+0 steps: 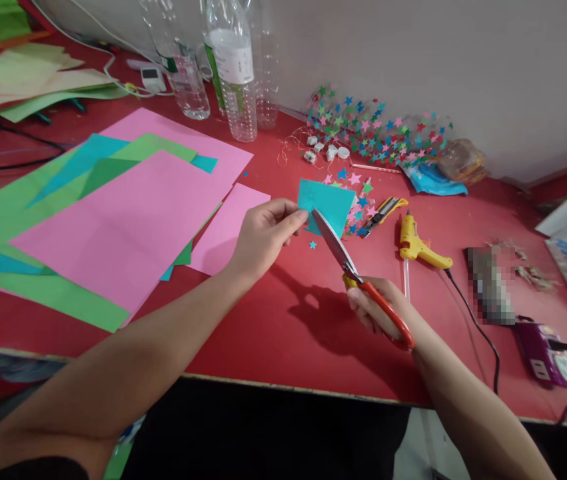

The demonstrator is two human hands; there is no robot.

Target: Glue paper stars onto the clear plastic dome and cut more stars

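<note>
My left hand (270, 233) pinches the edge of a small turquoise sheet of paper (330, 203) between thumb and fingers. Faint star outlines seem to show near its upper left corner. My right hand (376, 307) grips a pair of scissors (340, 257) with red handles. Their long blades point up and left, with the tips at the sheet's edge close to my left thumb; the blades look nearly together. Just below the sheet, one small blue paper star (312, 245) lies on the red table (273, 333). Several coloured paper stars (356, 179) lie behind and beside the sheet.
Pink sheets (133, 220) overlap green and blue ones at left. Plastic bottles (236, 80) stand at the back, beside a clear star-covered bottle (378, 130). A box cutter (386, 213), a yellow glue gun (420, 245) with its cord, and a purple power strip (548, 353) lie right.
</note>
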